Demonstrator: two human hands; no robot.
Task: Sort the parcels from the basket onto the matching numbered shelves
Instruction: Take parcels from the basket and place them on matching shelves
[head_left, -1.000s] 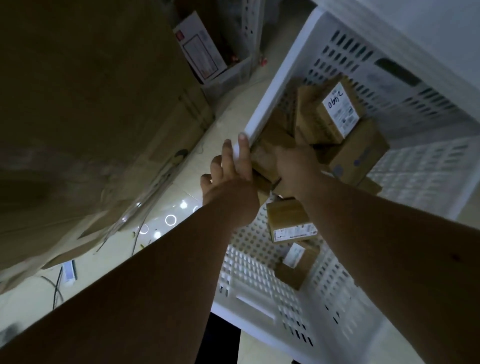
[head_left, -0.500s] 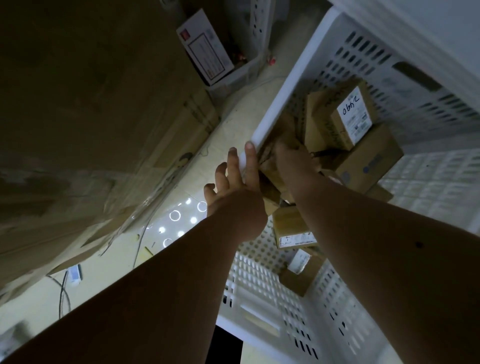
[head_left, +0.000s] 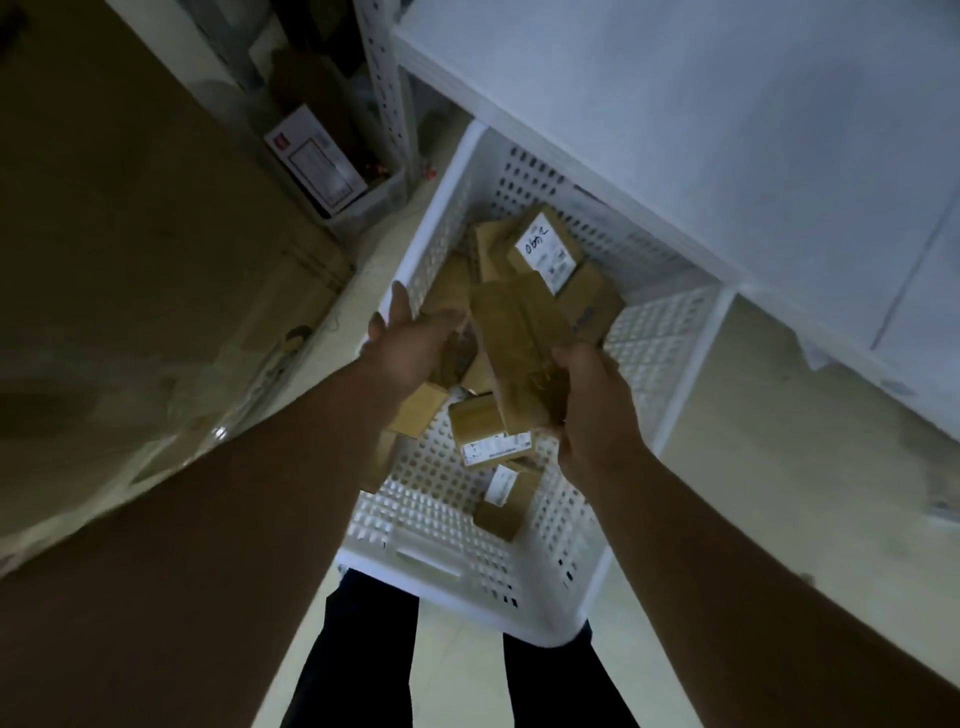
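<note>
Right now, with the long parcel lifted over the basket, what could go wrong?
1. The right hand grips the long brown cardboard parcel only at its near end; the left hand is open, so it may tip and fall into the white perforated plastic basket.
2. No label faces the camera, so misreading its shelf number is possible.

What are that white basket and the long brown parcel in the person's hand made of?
The basket looks like moulded white plastic: smooth, slightly glossy walls pierced by regular rows of holes. The long parcel held by the right hand appears to be matte brown cardboard or kraft paper; its creased end suggests a wrapping, though dim light leaves that uncertain.
</note>
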